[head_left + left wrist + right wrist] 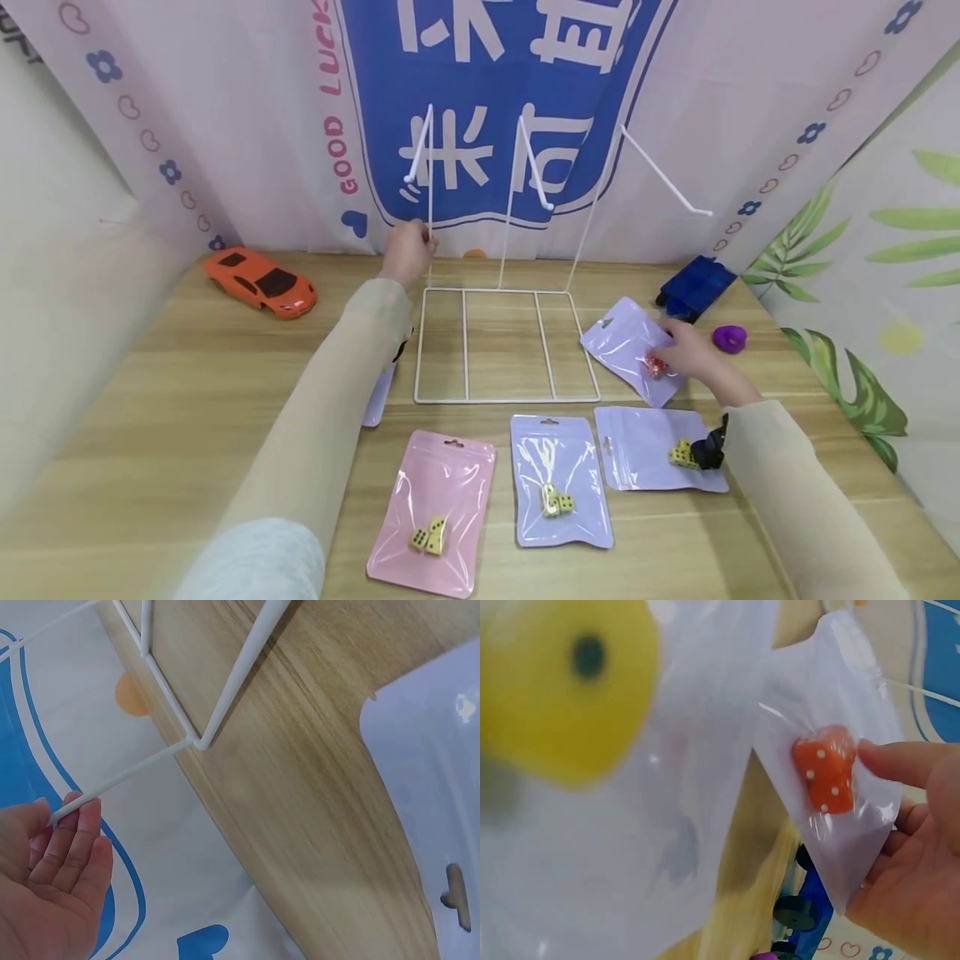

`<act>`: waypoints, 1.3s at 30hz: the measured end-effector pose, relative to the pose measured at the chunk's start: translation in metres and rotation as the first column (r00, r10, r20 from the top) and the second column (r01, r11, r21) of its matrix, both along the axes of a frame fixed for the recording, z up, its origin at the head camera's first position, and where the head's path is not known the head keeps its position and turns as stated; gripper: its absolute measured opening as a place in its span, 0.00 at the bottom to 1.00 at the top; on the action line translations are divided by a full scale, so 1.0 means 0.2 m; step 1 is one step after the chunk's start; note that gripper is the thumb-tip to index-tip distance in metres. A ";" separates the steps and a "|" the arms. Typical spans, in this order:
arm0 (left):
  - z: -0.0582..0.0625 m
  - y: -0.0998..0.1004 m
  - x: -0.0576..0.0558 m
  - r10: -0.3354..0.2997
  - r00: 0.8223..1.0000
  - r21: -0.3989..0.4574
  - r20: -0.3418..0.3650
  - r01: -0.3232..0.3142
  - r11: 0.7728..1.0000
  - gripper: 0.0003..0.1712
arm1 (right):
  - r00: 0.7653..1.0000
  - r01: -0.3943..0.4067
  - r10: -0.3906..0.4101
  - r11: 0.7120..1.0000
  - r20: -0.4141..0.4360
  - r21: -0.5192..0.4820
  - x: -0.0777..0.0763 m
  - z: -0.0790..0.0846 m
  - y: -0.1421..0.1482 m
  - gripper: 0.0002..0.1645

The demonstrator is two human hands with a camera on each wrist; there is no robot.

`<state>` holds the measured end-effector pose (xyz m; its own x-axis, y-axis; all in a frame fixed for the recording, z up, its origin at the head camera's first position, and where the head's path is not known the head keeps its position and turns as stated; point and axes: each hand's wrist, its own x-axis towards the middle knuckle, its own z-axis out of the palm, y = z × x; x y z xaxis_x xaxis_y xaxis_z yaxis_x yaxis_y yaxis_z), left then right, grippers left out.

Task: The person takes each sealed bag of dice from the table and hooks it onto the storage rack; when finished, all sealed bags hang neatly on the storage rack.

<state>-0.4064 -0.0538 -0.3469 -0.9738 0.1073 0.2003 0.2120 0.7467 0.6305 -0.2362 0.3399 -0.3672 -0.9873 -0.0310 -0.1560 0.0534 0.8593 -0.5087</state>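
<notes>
A white wire rack [507, 402] with three projecting hooks stands at the table's back. My left hand [408, 252] pinches its left upright rod [124, 777] between thumb and fingers, above the base. On the right, my right hand [688, 350] grips the edge of a lavender zip bag [619, 335], thumb in front and fingers behind. Red dice [825, 769] with white dots show through that bag, beside my thumb. Its hang-hole end points toward the upper left in the head view.
Nearer lie a pink bag [442, 483] and two lavender bags [555, 442] [637, 442], all with yellow dice. Another lavender bag [378, 398] is mostly behind my left arm. An orange toy car [262, 282] sits left; a blue toy vehicle [697, 285] and purple ring [730, 338] sit right.
</notes>
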 end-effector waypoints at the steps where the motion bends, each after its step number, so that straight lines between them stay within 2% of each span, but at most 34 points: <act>1: 0.00 0.00 0.00 -0.003 1.000 0.002 0.001 0.003 1.000 0.08 | 1.000 0.014 -0.015 1.000 -0.021 -0.020 0.02 0.00 0.01 0.25; 5: 0.00 0.00 0.00 -0.013 1.000 0.016 0.024 0.012 1.000 0.08 | 0.990 0.057 -0.072 0.990 -0.120 -0.130 0.09 0.04 0.00 0.17; 7: 0.00 0.00 0.01 -0.013 0.999 0.026 0.034 0.012 1.000 0.08 | 0.979 0.052 -0.088 0.980 -0.185 -0.193 0.13 0.06 -0.01 0.15; 9: 0.00 0.00 0.01 -0.011 0.999 0.032 0.039 0.009 0.999 0.09 | 0.959 0.035 -0.112 0.958 -0.260 -0.284 0.17 0.10 -0.04 0.14; 11: 0.00 0.00 0.01 -0.010 0.999 0.039 0.042 0.009 0.999 0.09 | 0.930 -0.010 -0.132 0.923 -0.342 -0.385 0.21 0.14 -0.08 0.10; 13: 0.00 -0.01 0.01 -0.016 0.999 0.044 0.049 0.014 0.999 0.09 | 0.895 -0.090 -0.152 0.859 -0.419 -0.504 0.25 0.20 -0.11 0.06; 15: 0.00 -0.01 0.01 -0.024 0.998 0.048 0.053 0.021 0.999 0.09 | 0.862 -0.176 -0.183 0.766 -0.473 -0.618 0.28 0.27 -0.15 0.09; 18: 0.01 -0.01 0.01 -0.034 0.998 0.045 0.055 0.031 0.999 0.10 | 0.822 -0.282 -0.239 0.618 -0.517 -0.734 0.33 0.37 -0.21 0.16; 20: 0.01 -0.01 0.01 -0.039 0.998 0.037 0.048 0.037 0.999 0.09 | 0.804 -0.322 -0.279 0.538 -0.525 -0.779 0.35 0.43 -0.23 0.16; 22: 0.01 -0.01 0.01 -0.039 0.998 0.032 0.041 0.038 0.999 0.09 | 0.798 -0.346 -0.297 0.485 -0.524 -0.803 0.36 0.48 -0.25 0.14; 23: 0.02 -0.01 0.01 -0.038 0.998 0.033 0.043 0.037 0.999 0.09 | 0.798 -0.346 -0.306 0.470 -0.518 -0.812 0.36 0.50 -0.26 0.14; 25: 0.02 -0.02 0.01 -0.036 0.999 0.029 0.036 0.035 0.999 0.09 | 0.810 -0.344 -0.297 0.455 -0.505 -0.821 0.36 0.52 -0.26 0.13; 26: 0.01 -0.02 0.01 -0.034 0.999 0.028 0.034 0.033 0.999 0.09 | 0.818 -0.334 -0.295 0.457 -0.495 -0.825 0.35 0.53 -0.27 0.13; 30: 0.01 -0.02 0.01 -0.034 0.999 0.024 0.024 0.034 0.999 0.09 | 0.842 -0.253 -0.301 0.511 -0.447 -0.821 0.33 0.54 -0.27 0.16; 33: 0.00 -0.02 0.01 -0.036 0.999 0.030 0.026 0.036 0.999 0.09 | 0.842 -0.219 -0.322 0.529 -0.433 -0.820 0.30 0.54 -0.26 0.14; 36: 0.00 -0.02 0.00 -0.036 0.999 0.035 0.035 0.035 0.999 0.09 | 0.837 -0.215 -0.337 0.522 -0.432 -0.825 0.27 0.51 -0.26 0.11; 39: 0.00 -0.02 0.00 -0.037 0.998 0.035 0.042 0.035 0.999 0.10 | 0.846 -0.207 -0.337 0.507 -0.413 -0.837 0.24 0.49 -0.26 0.11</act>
<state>-0.4068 -0.0573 -0.3460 -0.9772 0.1363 0.1627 0.2106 0.7169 0.6646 -0.1889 0.2875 -0.2701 -0.9055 0.1932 0.3779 -0.3826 0.0141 -0.9238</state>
